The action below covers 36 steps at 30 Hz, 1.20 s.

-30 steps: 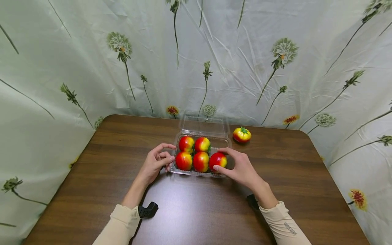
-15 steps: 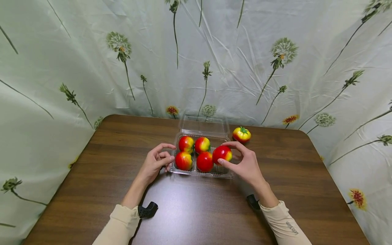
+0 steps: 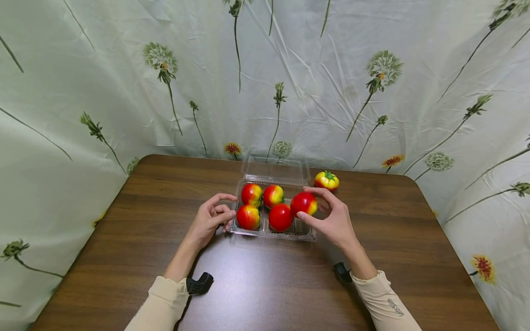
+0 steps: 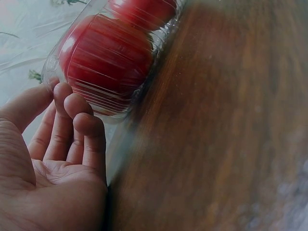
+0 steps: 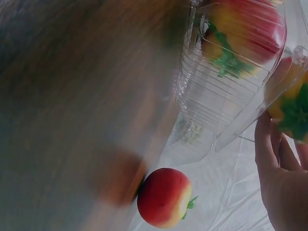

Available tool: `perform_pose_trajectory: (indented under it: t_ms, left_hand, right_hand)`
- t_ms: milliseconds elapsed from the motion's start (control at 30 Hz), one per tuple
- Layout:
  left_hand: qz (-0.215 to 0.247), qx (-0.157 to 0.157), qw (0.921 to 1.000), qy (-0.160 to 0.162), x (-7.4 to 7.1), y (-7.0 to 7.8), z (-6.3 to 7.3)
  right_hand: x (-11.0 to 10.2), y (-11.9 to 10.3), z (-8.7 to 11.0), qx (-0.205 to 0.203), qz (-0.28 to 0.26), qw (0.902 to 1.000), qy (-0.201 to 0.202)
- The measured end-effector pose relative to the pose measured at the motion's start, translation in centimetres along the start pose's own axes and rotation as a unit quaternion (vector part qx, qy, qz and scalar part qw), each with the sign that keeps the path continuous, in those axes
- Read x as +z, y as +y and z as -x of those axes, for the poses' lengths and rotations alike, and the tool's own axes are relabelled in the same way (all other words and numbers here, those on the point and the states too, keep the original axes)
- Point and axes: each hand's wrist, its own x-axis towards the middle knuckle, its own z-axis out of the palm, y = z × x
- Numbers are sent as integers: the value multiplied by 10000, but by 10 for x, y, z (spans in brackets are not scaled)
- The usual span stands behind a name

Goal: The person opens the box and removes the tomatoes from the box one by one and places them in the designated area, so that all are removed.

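A clear plastic clamshell box (image 3: 265,235) sits on the table with its lid raised at the back. Inside are several glossy red-and-yellow tomatoes, among them an all-red-looking one (image 3: 280,218) at the front. My left hand (image 3: 210,220) holds the box's left rim; the left wrist view has its curled fingertips (image 4: 77,103) against the plastic wall. Over the right end of the box, my right hand (image 3: 329,216) grips a tomato (image 3: 304,204) between thumb and fingers. In the right wrist view that tomato's green leafy top (image 5: 296,113) faces the camera, above the box rim.
One more tomato (image 3: 327,180) lies on the brown wooden table (image 3: 372,220), behind the right hand. The transparent lid (image 3: 276,166) leans back near the table's far edge. A pale flower-printed curtain (image 3: 265,69) hangs behind the table.
My right hand has lifted its tomato up and a little rightward from the front right of the box. The front middle tomato has rolled rightward, its red side now up. The left hand stays put.
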Motion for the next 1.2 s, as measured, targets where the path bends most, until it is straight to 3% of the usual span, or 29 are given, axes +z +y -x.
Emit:
perform_pose_trajectory:
  t_ms: [600, 900, 1200]
  left_hand:
    - [0, -10, 10000, -22, 0, 0, 1]
    - [-13, 2, 10000, -29, -1, 0, 0]
    - [-12, 37, 10000, -46, -1, -1, 0]
  right_hand:
    - [-2, -3, -1, 110, -298, 9985, 451]
    - [-3, 3, -2, -52, -306, 9976, 620]
    - [-5, 7, -4, 213, 115, 9953, 940]
